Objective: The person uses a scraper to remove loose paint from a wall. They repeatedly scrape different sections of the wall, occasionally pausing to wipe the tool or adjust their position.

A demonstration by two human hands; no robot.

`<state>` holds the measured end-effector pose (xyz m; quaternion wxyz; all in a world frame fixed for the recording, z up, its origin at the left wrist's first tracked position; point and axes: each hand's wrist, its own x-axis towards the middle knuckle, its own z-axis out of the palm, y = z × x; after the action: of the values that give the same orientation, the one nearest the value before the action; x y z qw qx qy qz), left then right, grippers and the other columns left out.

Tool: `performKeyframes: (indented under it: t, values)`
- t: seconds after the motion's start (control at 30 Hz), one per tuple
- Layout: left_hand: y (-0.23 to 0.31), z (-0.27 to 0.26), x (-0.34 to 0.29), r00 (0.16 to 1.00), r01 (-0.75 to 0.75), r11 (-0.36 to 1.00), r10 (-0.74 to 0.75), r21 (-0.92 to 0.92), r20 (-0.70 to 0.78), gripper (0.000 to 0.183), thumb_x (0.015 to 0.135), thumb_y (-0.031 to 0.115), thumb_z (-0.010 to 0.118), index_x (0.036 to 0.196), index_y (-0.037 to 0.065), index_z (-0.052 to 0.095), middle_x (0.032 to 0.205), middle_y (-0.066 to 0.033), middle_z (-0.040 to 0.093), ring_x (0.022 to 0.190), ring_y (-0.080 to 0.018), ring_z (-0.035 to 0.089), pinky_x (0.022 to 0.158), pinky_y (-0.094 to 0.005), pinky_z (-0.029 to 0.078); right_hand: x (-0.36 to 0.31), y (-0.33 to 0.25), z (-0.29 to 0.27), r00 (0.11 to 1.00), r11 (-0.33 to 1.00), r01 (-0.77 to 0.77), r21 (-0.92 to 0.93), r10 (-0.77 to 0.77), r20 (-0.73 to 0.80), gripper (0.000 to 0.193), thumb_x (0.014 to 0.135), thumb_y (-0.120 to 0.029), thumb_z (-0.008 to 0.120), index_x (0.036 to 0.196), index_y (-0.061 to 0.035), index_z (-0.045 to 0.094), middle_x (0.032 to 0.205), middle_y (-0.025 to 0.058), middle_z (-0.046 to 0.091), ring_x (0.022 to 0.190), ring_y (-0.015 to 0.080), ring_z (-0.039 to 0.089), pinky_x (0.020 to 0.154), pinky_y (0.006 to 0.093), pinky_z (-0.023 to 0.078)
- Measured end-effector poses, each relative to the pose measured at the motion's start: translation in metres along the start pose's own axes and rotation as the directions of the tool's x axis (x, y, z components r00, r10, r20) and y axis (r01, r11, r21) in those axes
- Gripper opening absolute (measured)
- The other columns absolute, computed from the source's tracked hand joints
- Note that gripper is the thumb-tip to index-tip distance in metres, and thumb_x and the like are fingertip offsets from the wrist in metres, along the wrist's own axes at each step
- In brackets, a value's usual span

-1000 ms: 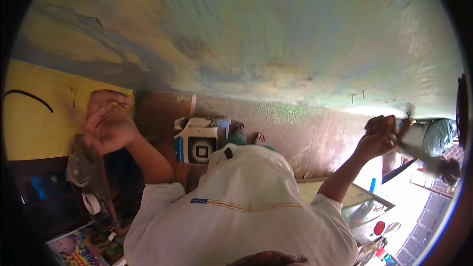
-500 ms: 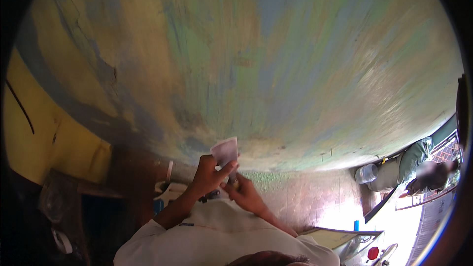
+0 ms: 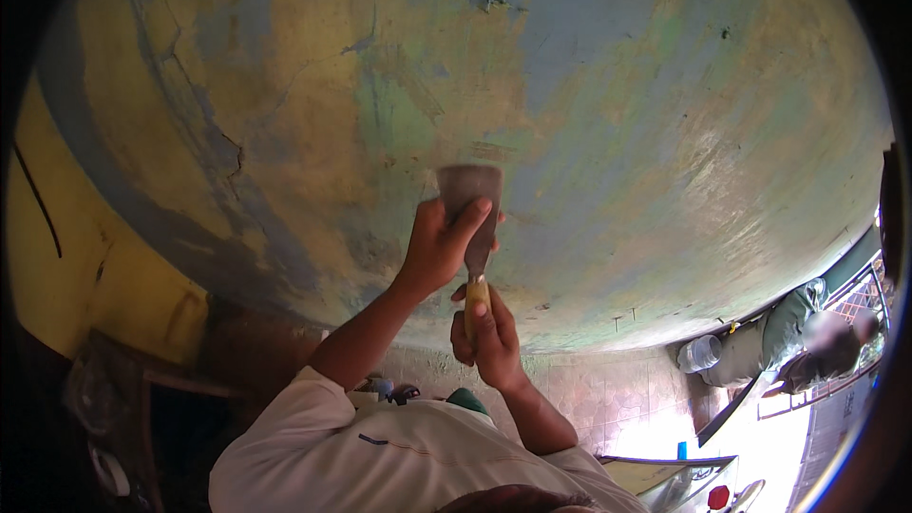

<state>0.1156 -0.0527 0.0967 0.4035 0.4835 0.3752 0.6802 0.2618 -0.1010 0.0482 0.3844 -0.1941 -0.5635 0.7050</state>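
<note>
A scraper (image 3: 472, 184) with a wide flat metal blade and a pale wooden handle points up, its blade edge at or close to the wall (image 3: 608, 133). My left hand (image 3: 439, 245) is closed around the blade, its thumb lying along the flat face. Below it, my right hand (image 3: 496, 344) is wrapped round the wooden handle. Worn patches of blue, green and tan cover the wall, with cracks on its left side. Whether the edge presses on the wall, I cannot tell.
At the far right are another person (image 3: 825, 353) and a pale bucket (image 3: 700, 352). A yellow side wall (image 3: 104, 247) with a dark cable (image 3: 38, 199) stands at left, above dark wooden furniture (image 3: 142, 427). A glass-topped piece (image 3: 670, 475) sits at lower right.
Both hands have risen with the scraper, from low by the wall's foot to higher up in front of it. The blade now shows dark rather than pale.
</note>
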Motion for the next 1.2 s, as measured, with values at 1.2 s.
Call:
performKeyframes:
  t: [1.2]
  values:
    - [0.030, 0.041, 0.050, 0.994, -0.072, 0.987, 0.060, -0.140, -0.092, 0.030, 0.091, 0.027, 0.069, 0.106, 0.002, 0.059, 0.079, -0.0098, 0.065, 0.052, -0.0142, 0.060, 0.039, -0.0279, 0.046, 0.029, -0.059, -0.012, 0.998, 0.998, 0.055, 0.002, -0.055, 0.020, 0.032, 0.108, -0.038, 0.034, 0.108, -0.0065, 0.042, 0.055, 0.0001, 0.042, 0.041, 0.0054, 0.031, 0.040, 0.0230, 0.027]
